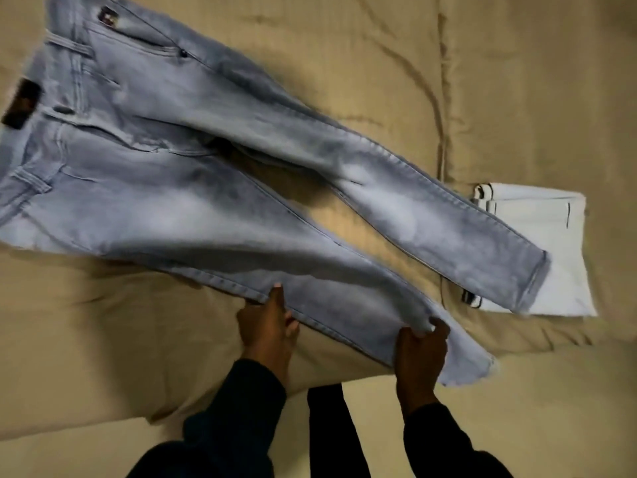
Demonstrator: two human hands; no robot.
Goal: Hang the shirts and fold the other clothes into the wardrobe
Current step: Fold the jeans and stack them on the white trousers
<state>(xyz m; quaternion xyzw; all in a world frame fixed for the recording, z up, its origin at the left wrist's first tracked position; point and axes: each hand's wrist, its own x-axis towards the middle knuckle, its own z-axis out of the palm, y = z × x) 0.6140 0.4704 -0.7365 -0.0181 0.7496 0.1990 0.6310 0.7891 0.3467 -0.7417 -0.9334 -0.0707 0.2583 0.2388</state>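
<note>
So the tan bedsheet (pixel 517 81) fills pretty much the whole frame, wrinkled and soft, which means nothing slides on it very easily. Spread across it from the upper left down to the lower right is a pair of light-wash jeans (pixel 165 174), waistband at the left edge, legs splayed apart in a V with the sheet showing between them. Denim like this looks fairly heavy and floppy but with some body to it, so I'd guess it holds a crease fine and won't slip out of a grip, though the thick seams will want to bunch. Over at the right of the frame there's a folded white garment (pixel 541 250) with the far leg's hem lying on top of it. Both hands are on the near leg at bottom centre: the left hand (pixel 269 326) is pinching the outer seam edge around knee height, thumb on top, and the right hand (pixel 422 353) has a fistful of fabric closer to the hem. Seam edges seem like the right place to grab for swinging that leg over onto the other one.
</note>
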